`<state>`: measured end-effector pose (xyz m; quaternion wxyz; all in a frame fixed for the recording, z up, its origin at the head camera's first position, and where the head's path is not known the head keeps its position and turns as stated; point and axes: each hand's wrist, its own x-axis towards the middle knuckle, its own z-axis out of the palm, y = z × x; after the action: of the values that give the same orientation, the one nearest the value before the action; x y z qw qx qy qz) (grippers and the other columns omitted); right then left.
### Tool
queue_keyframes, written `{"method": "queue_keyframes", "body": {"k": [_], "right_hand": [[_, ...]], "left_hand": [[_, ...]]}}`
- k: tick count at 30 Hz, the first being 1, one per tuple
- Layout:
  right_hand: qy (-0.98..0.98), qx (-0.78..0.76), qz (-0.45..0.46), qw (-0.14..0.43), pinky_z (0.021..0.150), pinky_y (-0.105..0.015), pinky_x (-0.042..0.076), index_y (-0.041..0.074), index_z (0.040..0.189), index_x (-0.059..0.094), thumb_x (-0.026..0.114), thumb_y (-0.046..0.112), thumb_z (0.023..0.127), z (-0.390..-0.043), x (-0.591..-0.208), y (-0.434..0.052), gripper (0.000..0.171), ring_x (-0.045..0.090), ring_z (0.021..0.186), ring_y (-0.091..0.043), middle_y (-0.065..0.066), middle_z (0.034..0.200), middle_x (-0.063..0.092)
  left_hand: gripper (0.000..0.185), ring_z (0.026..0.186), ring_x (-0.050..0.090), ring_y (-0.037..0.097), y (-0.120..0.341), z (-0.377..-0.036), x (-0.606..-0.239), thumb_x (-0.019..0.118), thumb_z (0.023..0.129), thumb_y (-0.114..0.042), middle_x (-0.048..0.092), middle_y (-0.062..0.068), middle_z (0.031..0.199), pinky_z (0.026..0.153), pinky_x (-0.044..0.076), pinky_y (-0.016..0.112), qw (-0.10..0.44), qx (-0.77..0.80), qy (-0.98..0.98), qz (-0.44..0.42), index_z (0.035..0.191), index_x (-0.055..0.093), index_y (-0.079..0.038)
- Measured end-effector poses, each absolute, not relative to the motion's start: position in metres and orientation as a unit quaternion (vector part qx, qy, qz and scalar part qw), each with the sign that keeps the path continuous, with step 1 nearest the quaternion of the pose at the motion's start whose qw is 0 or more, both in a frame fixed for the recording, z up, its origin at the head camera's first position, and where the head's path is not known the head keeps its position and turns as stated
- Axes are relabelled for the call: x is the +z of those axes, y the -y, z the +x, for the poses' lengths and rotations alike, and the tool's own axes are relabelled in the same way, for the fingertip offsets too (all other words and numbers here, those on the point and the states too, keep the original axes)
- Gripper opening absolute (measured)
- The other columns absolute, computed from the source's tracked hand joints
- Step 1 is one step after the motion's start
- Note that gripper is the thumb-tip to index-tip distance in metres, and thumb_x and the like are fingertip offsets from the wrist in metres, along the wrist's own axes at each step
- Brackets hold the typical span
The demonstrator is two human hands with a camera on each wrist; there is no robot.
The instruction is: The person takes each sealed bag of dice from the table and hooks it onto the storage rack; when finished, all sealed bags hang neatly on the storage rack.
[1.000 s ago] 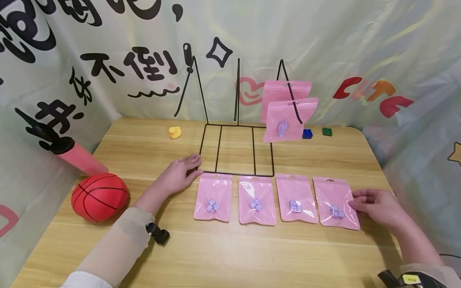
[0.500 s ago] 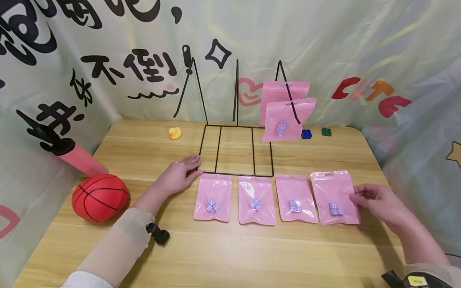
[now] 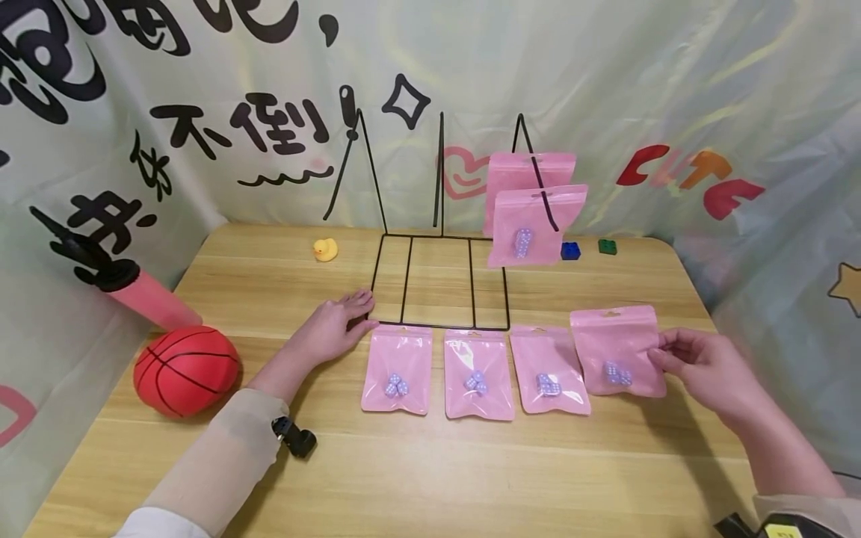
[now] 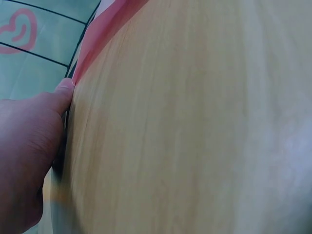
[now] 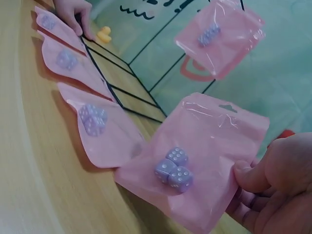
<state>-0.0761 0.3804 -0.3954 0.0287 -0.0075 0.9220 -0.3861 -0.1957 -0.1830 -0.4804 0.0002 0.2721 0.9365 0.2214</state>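
Already, 2 pink bags (image 3: pixel 531 217) hang on the right side of the rack (image 3: pixel 437 326); 4 seem left: 3 flat bags (image 3: pixel 479 373) on the table (image 3: pixel 430 478) and 1 held bag (image 3: pixel 619 347), tilted up, its edge pinched by the right hand (image 3: pixel 713 370). The left hand (image 3: pixel 331 327) rests, fingers extended, against the rack's base.

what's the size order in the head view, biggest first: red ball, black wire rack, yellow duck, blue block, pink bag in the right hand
1. Black wire rack
2. Red ball and pink bag in the right hand: too alike to rank
3. Yellow duck
4. Blue block
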Motion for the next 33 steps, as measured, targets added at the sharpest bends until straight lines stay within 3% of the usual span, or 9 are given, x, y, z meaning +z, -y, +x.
{"method": "queue_keyframes", "body": {"k": [5, 11, 20, 27, 33], "right_hand": [[-0.922, -0.386, -0.01, 0.009, 0.062, -0.02, 0.054, -0.009, 0.111, 0.067, 0.065, 0.002, 0.105, -0.075, -0.388, -0.372, 0.013, 0.062, 0.075, -0.011, -0.006, 0.09, 0.07], [-0.917, -0.396, -0.025, -0.037, 0.055, -0.02, 0.049, -0.008, 0.107, 0.07, 0.067, 0.0, 0.103, -0.073, -0.378, -0.358, 0.01, 0.06, 0.072, -0.008, -0.001, 0.086, 0.072], [-0.898, -0.431, -0.033, -0.084, 0.049, -0.025, 0.044, -0.004, 0.106, 0.072, 0.073, 0.002, 0.1, -0.077, -0.368, -0.323, 0.009, 0.057, 0.067, -0.01, 0.0, 0.086, 0.072], [-0.886, -0.451, -0.049, -0.092, 0.047, -0.025, 0.042, -0.005, 0.106, 0.074, 0.074, 0.0, 0.099, -0.086, -0.36, -0.292, 0.009, 0.056, 0.065, -0.012, -0.005, 0.086, 0.072], [-0.865, -0.489, -0.073, -0.082, 0.051, -0.022, 0.048, -0.005, 0.103, 0.074, 0.073, -0.002, 0.098, -0.095, -0.353, -0.265, 0.006, 0.059, 0.066, -0.012, -0.007, 0.088, 0.074]], "left_hand": [[0.052, 0.146, 0.045, 0.036, 0.184, -0.196, -0.481, 0.067, 0.107, -0.035, 0.05, 0.017, 0.154, 0.122, 0.035, 0.052, 0.002, 0.221, -0.937, 0.271, 0.145, 0.06, 0.0], [0.053, 0.147, 0.044, 0.036, 0.185, -0.197, -0.481, 0.067, 0.107, -0.035, 0.05, 0.017, 0.154, 0.121, 0.035, 0.052, 0.004, 0.221, -0.937, 0.271, 0.145, 0.06, 0.0], [0.053, 0.147, 0.044, 0.036, 0.184, -0.196, -0.481, 0.067, 0.107, -0.036, 0.05, 0.017, 0.155, 0.122, 0.034, 0.052, 0.007, 0.222, -0.937, 0.27, 0.145, 0.06, 0.0], [0.052, 0.146, 0.045, 0.035, 0.184, -0.196, -0.483, 0.067, 0.107, -0.035, 0.051, 0.017, 0.154, 0.121, 0.035, 0.052, 0.002, 0.226, -0.935, 0.272, 0.145, 0.06, 0.001], [0.053, 0.146, 0.045, 0.036, 0.185, -0.197, -0.484, 0.067, 0.107, -0.035, 0.051, 0.017, 0.154, 0.122, 0.035, 0.052, -0.002, 0.229, -0.934, 0.274, 0.144, 0.061, 0.001]]}}
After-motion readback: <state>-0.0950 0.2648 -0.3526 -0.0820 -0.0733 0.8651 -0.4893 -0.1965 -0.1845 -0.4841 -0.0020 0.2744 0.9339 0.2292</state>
